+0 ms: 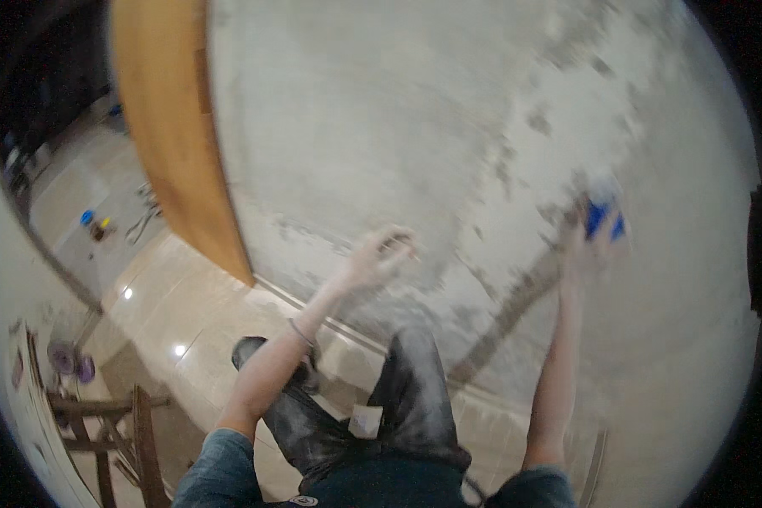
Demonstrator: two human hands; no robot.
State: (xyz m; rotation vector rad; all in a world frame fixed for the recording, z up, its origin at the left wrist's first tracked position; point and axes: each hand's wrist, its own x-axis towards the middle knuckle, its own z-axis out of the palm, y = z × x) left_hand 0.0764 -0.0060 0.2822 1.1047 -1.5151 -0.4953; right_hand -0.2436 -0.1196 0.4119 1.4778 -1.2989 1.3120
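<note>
So the right hand (pixel 579 240) is clamped around a blue tool (pixel 599 219) at the right of the frame, up against the patchy grey wall (pixel 372 127); too blurry to tell exactly what kind. Left hand (pixel 374 262) is near the middle, fingers loosely curled in front of the wall, can't tell if it's pinching anything. Orange-brown wooden panel (pixel 171 127) stands upper left, shiny tiled floor (pixel 157 296) below it.
</note>
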